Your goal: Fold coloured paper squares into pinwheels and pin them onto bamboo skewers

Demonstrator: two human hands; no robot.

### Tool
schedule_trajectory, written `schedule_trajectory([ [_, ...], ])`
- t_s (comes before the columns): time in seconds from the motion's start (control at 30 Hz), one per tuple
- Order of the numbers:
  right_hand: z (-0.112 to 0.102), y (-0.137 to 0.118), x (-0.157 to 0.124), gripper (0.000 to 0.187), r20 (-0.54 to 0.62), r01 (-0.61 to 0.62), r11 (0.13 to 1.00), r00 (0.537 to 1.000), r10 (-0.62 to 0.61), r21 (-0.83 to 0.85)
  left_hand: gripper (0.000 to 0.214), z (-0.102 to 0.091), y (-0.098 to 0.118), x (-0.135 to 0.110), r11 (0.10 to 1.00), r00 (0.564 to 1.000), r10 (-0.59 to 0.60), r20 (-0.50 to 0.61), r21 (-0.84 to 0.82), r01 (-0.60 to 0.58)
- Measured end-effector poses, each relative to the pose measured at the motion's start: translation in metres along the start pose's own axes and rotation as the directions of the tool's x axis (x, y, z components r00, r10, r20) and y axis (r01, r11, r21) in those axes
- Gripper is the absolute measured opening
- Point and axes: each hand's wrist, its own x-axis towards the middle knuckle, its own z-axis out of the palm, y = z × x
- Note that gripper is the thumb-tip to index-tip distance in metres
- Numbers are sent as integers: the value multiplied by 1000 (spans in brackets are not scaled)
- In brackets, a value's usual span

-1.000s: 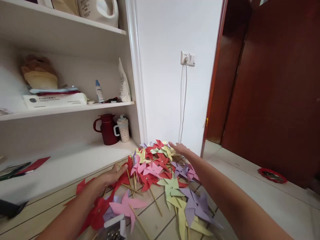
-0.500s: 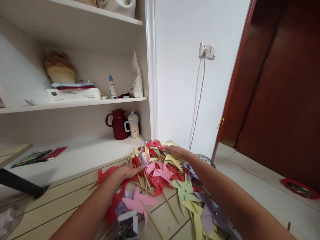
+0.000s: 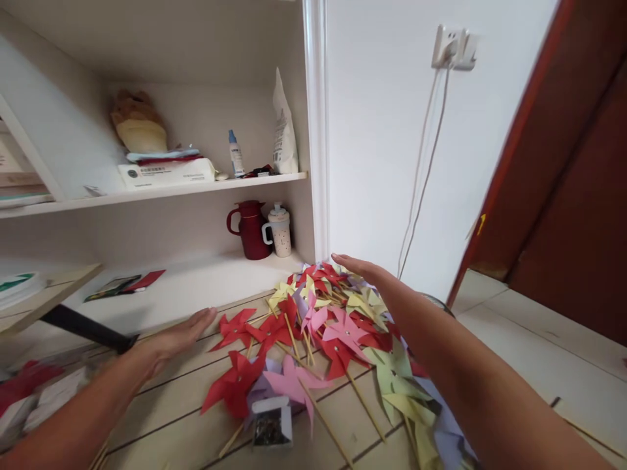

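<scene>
A pile of paper pinwheels on wooden sticks, red, pink, yellow, green and purple, covers the slatted tabletop (image 3: pixel 181 398). To the left of the pile, my left hand (image 3: pixel 189 329) is held out flat with nothing in it, nearest a red pinwheel (image 3: pixel 238 328). Above the far right side of the pile, my right hand (image 3: pixel 360 266) is stretched out, fingers extended and empty. A pink pinwheel (image 3: pixel 345 331) lies mid-pile; another pink pinwheel (image 3: pixel 292 382) rests nearer me. Beside it stands a small white box (image 3: pixel 272 423) with dark small pieces inside. My right forearm hides part of the pile.
Behind the table is a white shelf unit with a dark red jug (image 3: pixel 253 232) and a speckled cup (image 3: pixel 281 232). A cable (image 3: pixel 431 163) hangs from the wall socket (image 3: pixel 453 49) at right. White packets (image 3: pixel 53 395) lie at the left.
My left hand has come away from the pinwheels and moved left. My right hand has lifted off the far side of the pile. The view has turned somewhat to the left.
</scene>
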Motion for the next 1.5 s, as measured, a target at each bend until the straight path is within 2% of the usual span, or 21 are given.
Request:
schedule_trajectory([
  [0.03,6,-4,3,73,32,15,1000,999,-14,-10,98,6,2,-11,996,998,-22,59,-80,27],
  [0.13,24,-11,13,68,107,43,997,994,-36,-62,98,29,31,-33,980,985,49,164,-196,-16],
  [0.2,34,-11,16,65,95,59,990,994,-47,-126,97,40,53,-36,961,968,119,220,-270,-57],
  [0.27,39,-11,13,67,24,69,977,998,-66,-204,90,45,67,-37,939,956,180,232,-329,-97],
  [0.3,40,-11,9,70,-20,70,968,997,-77,-241,86,45,70,-38,942,963,197,183,-307,-135],
  [0.37,36,-11,-1,73,-91,73,950,990,-105,-304,76,43,68,-44,964,972,233,-2,-134,-231],
  [0.43,29,-11,-13,69,-131,99,923,979,-158,-372,60,41,61,-55,952,943,307,-125,49,-304],
  [0.47,26,-11,-20,66,-156,116,897,967,-199,-426,55,41,58,-63,940,933,337,-128,108,-325],
  [0.53,20,-11,-32,63,-208,101,875,952,-222,-474,52,44,54,-81,923,931,362,-49,160,-351],
  [0.63,20,-12,-46,61,-243,35,907,958,-150,-421,58,54,59,-101,909,925,376,50,172,-379],
  [0.73,27,-13,-56,54,-219,34,923,967,-126,-382,59,65,70,-109,894,913,405,42,192,-405],
  [0.87,39,-18,-65,48,-182,91,922,968,-170,-376,26,73,77,-111,840,860,507,66,186,-509],
  [0.93,43,-20,-67,48,-169,126,921,965,-199,-368,12,70,74,-113,843,853,518,52,136,-520],
  [1.0,46,-21,-66,50,-168,144,923,962,-215,-357,8,60,66,-116,873,875,484,20,67,-484],
  [1.13,56,-20,-56,52,-174,136,935,964,-201,-327,6,29,42,-118,920,921,385,-51,-54,-388],
  [1.27,67,-14,-44,51,-160,133,942,969,-189,-309,8,4,22,-111,957,957,277,-88,-70,-283],
  [1.37,72,-7,-37,48,-142,145,942,970,-195,-302,12,-4,9,-100,966,971,223,-85,-118,-232],
  [1.5,69,3,-30,50,-158,137,943,969,-191,-304,23,-10,-14,-82,967,985,170,6,-191,-166],
])
